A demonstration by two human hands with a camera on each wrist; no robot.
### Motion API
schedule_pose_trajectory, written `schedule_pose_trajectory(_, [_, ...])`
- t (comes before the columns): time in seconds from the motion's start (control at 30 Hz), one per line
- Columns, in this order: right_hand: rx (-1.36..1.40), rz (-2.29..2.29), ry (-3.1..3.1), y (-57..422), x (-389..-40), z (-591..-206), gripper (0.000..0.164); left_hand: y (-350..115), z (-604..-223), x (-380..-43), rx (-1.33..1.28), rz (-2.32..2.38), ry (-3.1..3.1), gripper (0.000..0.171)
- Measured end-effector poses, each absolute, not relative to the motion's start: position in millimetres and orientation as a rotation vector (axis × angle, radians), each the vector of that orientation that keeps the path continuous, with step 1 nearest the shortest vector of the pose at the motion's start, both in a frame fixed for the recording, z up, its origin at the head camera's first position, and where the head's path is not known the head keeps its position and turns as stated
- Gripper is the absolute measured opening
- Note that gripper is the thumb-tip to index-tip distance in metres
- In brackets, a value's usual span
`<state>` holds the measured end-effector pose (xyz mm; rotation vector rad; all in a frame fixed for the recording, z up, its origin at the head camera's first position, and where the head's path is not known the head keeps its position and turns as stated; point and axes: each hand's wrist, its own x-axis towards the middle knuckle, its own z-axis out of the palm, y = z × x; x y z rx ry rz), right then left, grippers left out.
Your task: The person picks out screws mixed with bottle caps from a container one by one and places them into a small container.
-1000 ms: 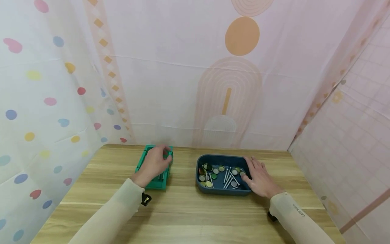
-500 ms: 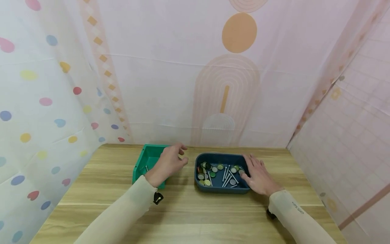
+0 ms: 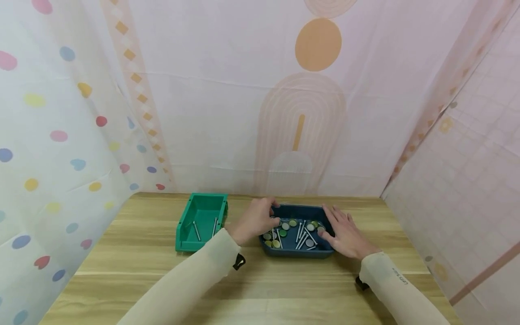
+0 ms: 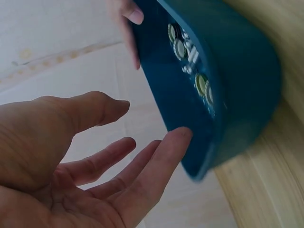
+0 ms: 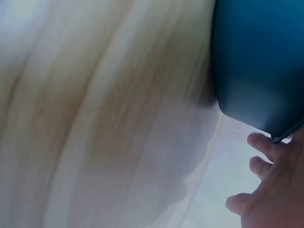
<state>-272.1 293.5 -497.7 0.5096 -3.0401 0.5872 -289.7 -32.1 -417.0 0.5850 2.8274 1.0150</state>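
A dark blue bin [image 3: 298, 254] holds several bottle caps [image 3: 293, 223] and long silver screws [image 3: 311, 236]. My left hand [image 3: 256, 221] reaches over the bin's left end in the head view. Its thumb and fingers are spread apart with nothing between them, as the left wrist view shows, and a fingertip overlaps the rim there. My right hand [image 3: 346, 237] holds the bin's right end, thumb inside the wall and fingers along the outside. To the left, a green open-front bin [image 3: 206, 208] has a few silver screws [image 3: 197, 231] lying in it.
Both bins stand on a wood-grain table [image 3: 260, 289], toward its back edge. Patterned curtains [image 3: 211, 113] hang behind the table and along both sides. A strip of table separates the green bin from the blue one.
My left hand has moved right, from over the green bin to the blue bin's left end, uncovering the screws in the green bin. My right hand has stayed at the blue bin.
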Motion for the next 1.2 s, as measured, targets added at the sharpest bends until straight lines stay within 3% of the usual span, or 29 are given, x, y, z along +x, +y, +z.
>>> schedule_pose_trajectory(0.4, [0.529,0.560,-3.035,291,-268,-505,0.090,12,-423,-302,0.532,0.979,2.623,0.048])
schedule_pose_trajectory(0.7, [0.514,0.528,-3.021,297,-270,-504,0.089,51,-478,-358,0.490,0.898,2.565,0.046])
schedule_pose_trajectory(0.93, [0.517,0.520,-3.022,299,-266,-504,0.090,77,-486,-366,0.375,0.767,2.575,0.021])
schedule_pose_trajectory(1.2, [0.512,0.535,-3.019,298,-262,-506,0.089,91,-484,-364,0.317,0.641,2.584,0.020])
